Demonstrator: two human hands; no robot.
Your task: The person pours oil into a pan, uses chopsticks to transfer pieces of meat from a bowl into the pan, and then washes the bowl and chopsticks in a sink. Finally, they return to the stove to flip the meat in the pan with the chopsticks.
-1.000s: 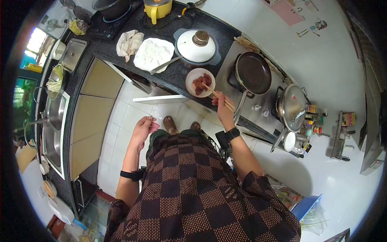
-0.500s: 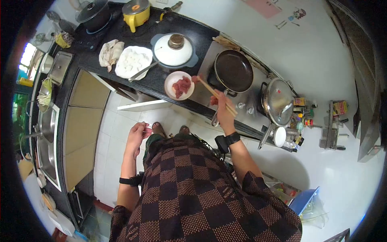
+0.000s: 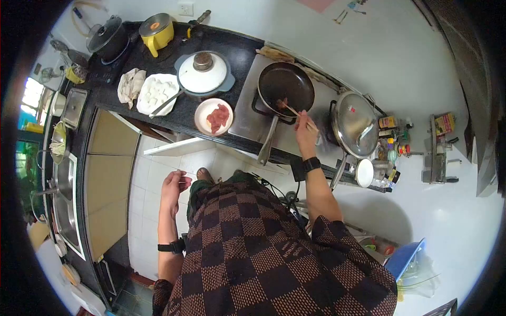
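My right hand (image 3: pixel 304 129) grips a pair of wooden chopsticks (image 3: pixel 291 109) over the near edge of a dark frying pan (image 3: pixel 287 81). At their tips, inside the pan, is a small piece of reddish meat (image 3: pixel 282 102). The pan sits on the stove with its handle pointing toward me. More raw red meat slices (image 3: pixel 217 117) lie in a white bowl (image 3: pixel 200 125) on the counter to the left. My left hand (image 3: pixel 176 185) hangs low above the floor, fingers loosely bent and apart, holding nothing.
A lidded blue-grey pot (image 3: pixel 205 73) stands behind the bowl. Left of it, a utensil rests across a white dish (image 3: pixel 158 89) of white pieces, beside a cloth (image 3: pixel 130 87). A lidded wok (image 3: pixel 356 125) occupies the right burner. A cabinet door (image 3: pixel 182 146) stands open below.
My right hand has carried the chopsticks and meat from beside the bowl to inside the pan. My head view has shifted slightly right. The left hand stays low.
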